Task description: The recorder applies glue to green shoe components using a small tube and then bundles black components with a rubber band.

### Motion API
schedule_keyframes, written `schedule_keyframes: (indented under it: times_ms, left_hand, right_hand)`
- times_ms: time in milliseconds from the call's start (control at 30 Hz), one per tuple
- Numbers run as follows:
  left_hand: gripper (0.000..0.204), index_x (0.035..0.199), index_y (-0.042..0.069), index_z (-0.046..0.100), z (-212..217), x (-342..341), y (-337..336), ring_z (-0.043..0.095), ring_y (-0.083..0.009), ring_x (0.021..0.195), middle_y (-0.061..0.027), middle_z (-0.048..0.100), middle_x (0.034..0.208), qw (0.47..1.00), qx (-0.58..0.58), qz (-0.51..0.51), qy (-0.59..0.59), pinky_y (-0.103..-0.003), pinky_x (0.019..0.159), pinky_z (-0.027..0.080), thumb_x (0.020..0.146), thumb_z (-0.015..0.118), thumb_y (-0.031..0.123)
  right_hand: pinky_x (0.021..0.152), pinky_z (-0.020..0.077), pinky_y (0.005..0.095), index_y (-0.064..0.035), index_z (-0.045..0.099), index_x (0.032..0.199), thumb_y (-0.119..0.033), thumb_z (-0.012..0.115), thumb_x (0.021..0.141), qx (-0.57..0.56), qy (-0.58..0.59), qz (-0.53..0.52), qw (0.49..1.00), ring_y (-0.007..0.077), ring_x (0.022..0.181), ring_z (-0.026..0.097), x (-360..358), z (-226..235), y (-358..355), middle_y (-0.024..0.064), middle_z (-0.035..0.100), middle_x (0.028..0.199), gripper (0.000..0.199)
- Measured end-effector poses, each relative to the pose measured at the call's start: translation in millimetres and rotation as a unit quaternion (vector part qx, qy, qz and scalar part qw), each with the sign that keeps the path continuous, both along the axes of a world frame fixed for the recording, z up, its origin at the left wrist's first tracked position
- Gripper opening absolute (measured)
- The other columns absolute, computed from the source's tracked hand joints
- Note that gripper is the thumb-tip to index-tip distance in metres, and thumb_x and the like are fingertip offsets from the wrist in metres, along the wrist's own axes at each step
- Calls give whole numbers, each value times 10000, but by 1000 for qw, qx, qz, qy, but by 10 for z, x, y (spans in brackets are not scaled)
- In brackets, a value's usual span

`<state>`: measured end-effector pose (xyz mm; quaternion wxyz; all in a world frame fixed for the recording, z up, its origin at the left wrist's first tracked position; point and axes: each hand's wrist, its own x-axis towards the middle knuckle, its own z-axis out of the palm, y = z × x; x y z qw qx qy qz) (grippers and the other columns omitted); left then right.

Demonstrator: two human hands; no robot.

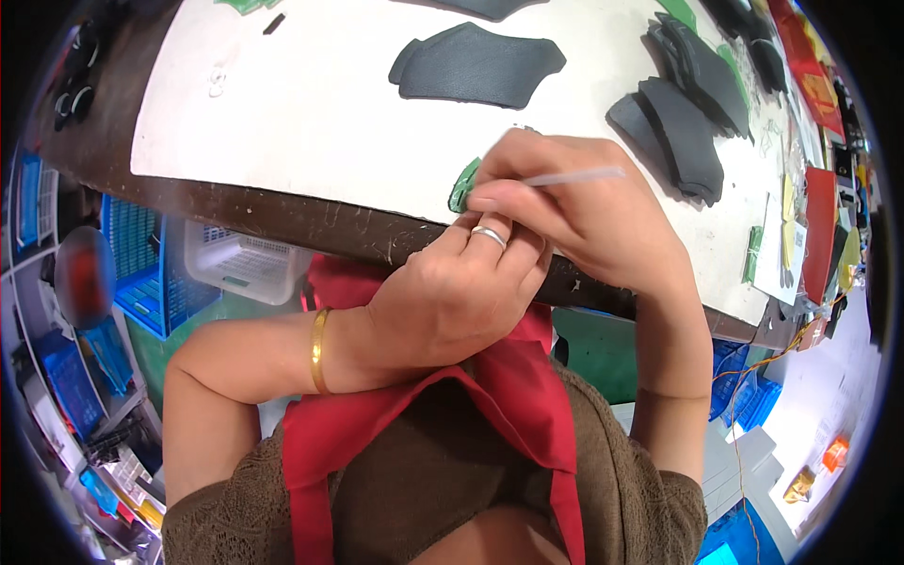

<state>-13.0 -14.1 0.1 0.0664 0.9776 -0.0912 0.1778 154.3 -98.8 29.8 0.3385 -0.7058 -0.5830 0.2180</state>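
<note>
Both my hands meet at the near edge of the white work surface. A small green piece (pixel 462 186), shiny and folded-looking, pokes out at the fingertips; most of it is hidden. My left hand (pixel 452 292), with a ring and a gold bangle, is closed, its fingertips pinched around the green piece's lower end. My right hand (pixel 593 202) is closed on a thin whitish stick (pixel 584 176), which slants out past the thumb; the stick's working end is covered by fingers. Ahead of the hands lies a black leather-like piece (pixel 480 66), on top of another.
Stacks of dark cut pieces (pixel 683 141) lie to the right, with a green bundle (pixel 752 254) nearer the edge. The white board (pixel 282 113) rests on a brown table (pixel 217 202). Below left stand a blue basket (pixel 132 254) and a white basket (pixel 247 264).
</note>
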Motion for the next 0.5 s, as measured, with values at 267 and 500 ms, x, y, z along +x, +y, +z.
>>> schedule_keyframes:
  times_ms: [267, 500]
  left_hand:
    - [360, 1153, 12, 697, -9, 22, 32, 651, -230, 914, -120, 653, 1130, 1000, 22, 12, 11, -256, 702, 574, 865, 572, 188]
    - [363, 1175, 67, 710, 9, 60, 55, 676, -193, 890, -83, 687, 1235, 999, 51, 8, 5, -219, 567, 552, 853, 588, 183]
  right_hand:
    - [607, 506, 448, -80, 631, 870, -307, 653, 973, 24, -196, 43, 979, 345, 694, 669, 227, -2, 105, 111, 669, 711, 250]
    - [555, 472, 398, -39, 638, 815, -302, 673, 986, -50, -195, -134, 970, 315, 618, 639, 316, 145, -267, 120, 637, 661, 315]
